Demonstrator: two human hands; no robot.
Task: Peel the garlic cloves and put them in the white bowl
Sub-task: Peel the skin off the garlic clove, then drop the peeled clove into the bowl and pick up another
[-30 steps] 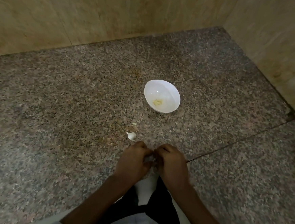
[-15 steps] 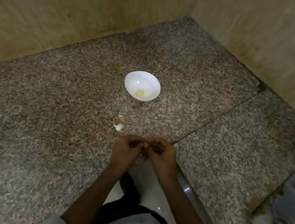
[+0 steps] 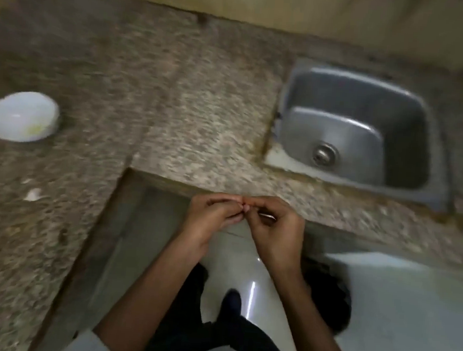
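Note:
My left hand (image 3: 212, 215) and my right hand (image 3: 275, 226) meet fingertip to fingertip in front of the counter edge, over the floor. Both pinch a small garlic clove (image 3: 246, 207), of which only a pale speck shows between the fingers. The white bowl (image 3: 5, 113) stands far to the left on the granite counter, with a yellowish peeled bit (image 3: 36, 130) inside. A loose white garlic piece (image 3: 33, 194) lies on the counter below the bowl, well left of my hands. The frame is blurred.
A steel sink (image 3: 355, 129) with a round drain is sunk into the granite counter (image 3: 202, 104) at the right. The counter makes an L around me, with beige wall tiles (image 3: 293, 5) behind it. Glossy floor and my dark trousers show below.
The view has swung to the right: the bowl slid to the far left and the sink came into sight. My hands stayed joined on the clove and now sit off the counter.

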